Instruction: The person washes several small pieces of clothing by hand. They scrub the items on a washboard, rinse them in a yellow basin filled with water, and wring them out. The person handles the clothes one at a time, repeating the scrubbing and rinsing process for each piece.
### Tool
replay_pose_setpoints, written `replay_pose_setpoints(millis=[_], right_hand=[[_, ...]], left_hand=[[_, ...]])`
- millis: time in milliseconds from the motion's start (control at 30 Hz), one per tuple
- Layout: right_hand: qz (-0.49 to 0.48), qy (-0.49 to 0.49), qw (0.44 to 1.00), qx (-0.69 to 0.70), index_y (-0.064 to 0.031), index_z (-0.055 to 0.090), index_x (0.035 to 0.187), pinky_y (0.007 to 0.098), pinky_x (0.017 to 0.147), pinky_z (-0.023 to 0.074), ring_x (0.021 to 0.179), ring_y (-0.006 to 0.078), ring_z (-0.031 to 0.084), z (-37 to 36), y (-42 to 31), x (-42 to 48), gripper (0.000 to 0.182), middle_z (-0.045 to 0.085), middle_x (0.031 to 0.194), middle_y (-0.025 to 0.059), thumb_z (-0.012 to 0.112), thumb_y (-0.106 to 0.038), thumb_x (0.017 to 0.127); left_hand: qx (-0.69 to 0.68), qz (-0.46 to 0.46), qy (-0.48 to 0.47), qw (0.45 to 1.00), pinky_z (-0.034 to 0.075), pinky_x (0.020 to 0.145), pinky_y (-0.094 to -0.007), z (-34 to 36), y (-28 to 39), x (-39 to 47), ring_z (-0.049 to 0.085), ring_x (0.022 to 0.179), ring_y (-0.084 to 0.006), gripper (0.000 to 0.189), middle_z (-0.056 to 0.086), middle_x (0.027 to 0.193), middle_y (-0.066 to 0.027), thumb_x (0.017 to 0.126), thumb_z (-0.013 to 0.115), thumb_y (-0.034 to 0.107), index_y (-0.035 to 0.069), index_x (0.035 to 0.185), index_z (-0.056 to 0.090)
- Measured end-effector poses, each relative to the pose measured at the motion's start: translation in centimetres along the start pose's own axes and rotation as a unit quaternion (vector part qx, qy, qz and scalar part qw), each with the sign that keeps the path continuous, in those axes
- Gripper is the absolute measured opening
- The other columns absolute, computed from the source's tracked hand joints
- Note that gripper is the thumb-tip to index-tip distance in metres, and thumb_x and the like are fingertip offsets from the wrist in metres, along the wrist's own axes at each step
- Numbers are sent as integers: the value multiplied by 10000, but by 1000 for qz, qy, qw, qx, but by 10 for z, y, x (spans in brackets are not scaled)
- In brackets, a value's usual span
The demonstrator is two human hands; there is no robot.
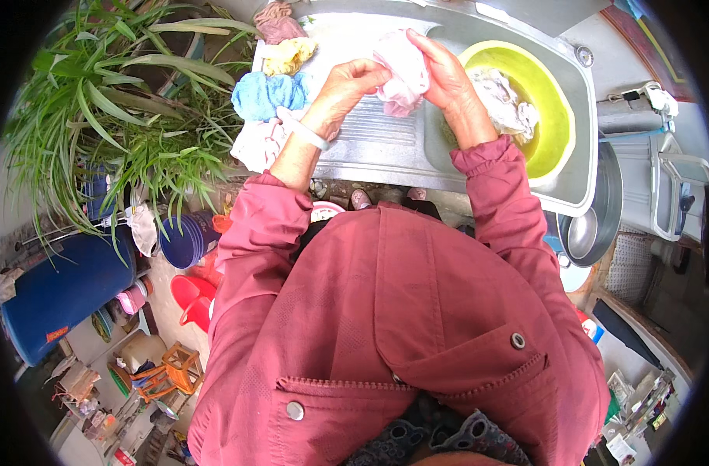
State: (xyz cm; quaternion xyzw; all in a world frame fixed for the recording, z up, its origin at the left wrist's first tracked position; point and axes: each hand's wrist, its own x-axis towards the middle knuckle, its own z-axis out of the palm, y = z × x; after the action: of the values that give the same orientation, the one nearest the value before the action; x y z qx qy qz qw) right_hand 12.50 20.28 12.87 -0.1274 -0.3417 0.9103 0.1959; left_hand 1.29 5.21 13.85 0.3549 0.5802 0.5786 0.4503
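Between my two hands is a crumpled pale pink cloth [402, 76], held above the ridged drainboard [375, 131] of a metal sink. My left hand [354, 87] pinches its left side between thumb and fingers. My right hand [445, 76] grips the right side, thumb and fingers around its edge. A yellow-green plastic basin [555, 110] stands in the sink bowl to the right, with wet white cloth [500, 105] in murky water. Along the drainboard's left side lie a brown cloth [280, 24], a yellow cloth [287, 56], a blue cloth [270, 95] and a white patterned cloth [258, 144].
Long-leaved green plants [115, 99] crowd the left of the sink. Below them are a blue barrel [69, 291], a dark blue bucket [185, 240] and a red plastic scoop [194, 300]. A large metal pan [608, 215] stands at the sink's right. Near the floor is a wooden stool [182, 368].
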Motion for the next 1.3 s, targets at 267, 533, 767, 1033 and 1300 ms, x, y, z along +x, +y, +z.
replay_pose_setpoints(millis=[267, 533, 767, 1033, 1300], right_hand=[[-13, 7, 982, -190, 10, 629, 960, 247, 727, 496, 812, 119, 621, -1, -24, -2, 171, 653, 893, 64, 646, -105, 835], [36, -24, 990, -136, -7, 626, 911, 250, 684, 512, 774, 126, 628, -1, -32, 4, 122, 647, 875, 63, 638, -101, 834], [81, -96, 962, -242, -3, 653, 924, 259, 717, 508, 798, 121, 634, 6, -51, 10, 191, 661, 873, 60, 644, -170, 832], [82, 22, 907, -411, 6, 683, 902, 268, 645, 496, 720, 127, 617, 1, -68, 11, 184, 677, 812, 66, 687, -126, 774], [94, 5, 915, -392, 15, 683, 921, 266, 690, 496, 741, 137, 624, 0, -65, 14, 212, 681, 829, 73, 688, -136, 772]], left_hand=[[-102, -36, 6, 994, 504, 849, -327, -22, -17, 6, 616, 992, -220, 187, 638, 1023, -141, 928, 524, 197, 27, 995, 559], [11, 5, 40, 999, 436, 896, -291, 10, -18, 13, 544, 1056, -158, 438, 583, 1106, -93, 833, 668, 203, 36, 1206, 511], [-18, 24, -23, 999, 399, 929, -281, -1, -24, 18, 562, 1028, -141, 325, 620, 1037, -62, 858, 623, 181, 31, 1144, 582], [-296, -62, -32, 953, 467, 903, -295, -9, -9, -5, 588, 1014, -149, 281, 617, 1097, -90, 918, 538, 172, -25, 1114, 578], [-379, -135, -61, 913, 472, 914, -304, -15, -21, -9, 587, 1035, -162, 297, 605, 1130, -100, 927, 526, 171, -35, 1138, 559]])
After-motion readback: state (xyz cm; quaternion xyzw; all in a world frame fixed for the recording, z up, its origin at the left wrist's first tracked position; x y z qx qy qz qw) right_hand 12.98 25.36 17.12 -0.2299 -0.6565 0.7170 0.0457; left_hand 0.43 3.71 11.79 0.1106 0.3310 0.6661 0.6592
